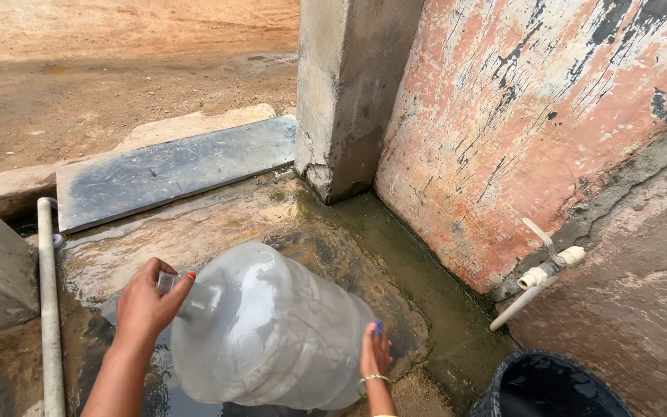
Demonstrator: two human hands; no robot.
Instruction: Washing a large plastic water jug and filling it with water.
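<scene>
A large clear plastic water jug point(272, 328) lies tipped on its side over the wet concrete floor, its neck pointing left. My left hand point(147, 305) is wrapped around the jug's neck near the opening. My right hand point(374, 357) presses flat against the jug's base at the right, a green bangle on its wrist. The jug looks mostly empty, with a film of water inside.
A white tap and pipe point(540, 276) stick out of the peeling pink wall point(534, 116) at right. A dark bucket point(550, 386) stands at bottom right. A white pipe point(48, 309) runs along the left, beside a grey slab point(171, 170) and a concrete pillar point(349, 85).
</scene>
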